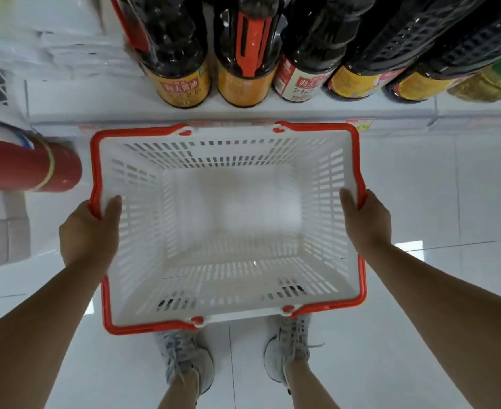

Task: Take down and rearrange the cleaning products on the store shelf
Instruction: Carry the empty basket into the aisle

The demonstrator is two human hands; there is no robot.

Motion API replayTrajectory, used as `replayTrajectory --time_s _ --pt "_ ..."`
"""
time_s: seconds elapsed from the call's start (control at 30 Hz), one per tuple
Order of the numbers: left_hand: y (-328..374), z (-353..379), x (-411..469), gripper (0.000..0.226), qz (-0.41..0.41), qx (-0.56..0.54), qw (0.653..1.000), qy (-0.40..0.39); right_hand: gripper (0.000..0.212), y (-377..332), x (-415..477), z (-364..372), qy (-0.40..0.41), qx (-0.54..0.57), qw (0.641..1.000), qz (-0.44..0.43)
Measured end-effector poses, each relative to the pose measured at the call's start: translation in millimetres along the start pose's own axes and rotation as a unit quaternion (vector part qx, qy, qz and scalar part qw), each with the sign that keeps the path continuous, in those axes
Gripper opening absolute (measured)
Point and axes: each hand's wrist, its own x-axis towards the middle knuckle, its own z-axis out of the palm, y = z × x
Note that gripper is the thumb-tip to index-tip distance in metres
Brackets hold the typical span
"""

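Note:
A white slotted shopping basket with a red rim and folded red handles hangs in front of me, with nothing inside it. My left hand grips its left rim, thumb inside the wall. My right hand grips the right rim the same way. Past the basket's far edge runs a white store shelf. On it stand several dark bottles with yellow, orange and red-white labels.
A red cylinder lies at the left, level with the basket's far corner. White packages fill the shelf's left end. Glossy white floor tiles spread below, and my two grey shoes show under the basket.

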Motion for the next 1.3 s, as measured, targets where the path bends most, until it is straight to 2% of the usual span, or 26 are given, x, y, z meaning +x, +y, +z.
replayTrajectory --time_s 0.33,0.53,0.63,0.77,1.07,1.2,1.3 --pt "-72.2 -158.3 -117.8 0.049 -0.106 -0.044 0.993 0.019 0.040 -80.4 -150.4 -87.7 -0.019 -0.033 0.998 -0.053" --pt "-134.3 -219.9 -193.6 0.040 -0.174 -0.077 0.980 0.056 0.047 -115.2 -221.5 -99.0 -0.060 -0.058 0.989 -0.119" --pt "-165.0 -235.1 -232.7 0.035 -0.213 -0.091 0.969 0.091 0.048 -131.8 -250.9 -89.6 -0.087 -0.066 0.981 -0.162" --pt "-224.4 -248.2 -277.5 0.042 -0.279 -0.106 0.946 0.124 0.047 -156.3 -295.0 -70.8 -0.111 -0.089 0.964 -0.225" --pt "-363.5 -279.9 -342.4 0.047 -0.406 -0.178 0.883 0.154 0.040 -226.0 -409.1 7.3 -0.178 -0.136 0.918 -0.326" --pt "-436.6 -290.3 -354.7 0.047 -0.436 -0.213 0.859 0.161 0.040 -261.3 -470.7 54.4 -0.190 -0.167 0.898 -0.360" --pt "-488.6 -313.5 -361.4 0.048 -0.443 -0.220 0.855 0.156 0.042 -287.8 -521.9 91.8 -0.202 -0.184 0.887 -0.371"
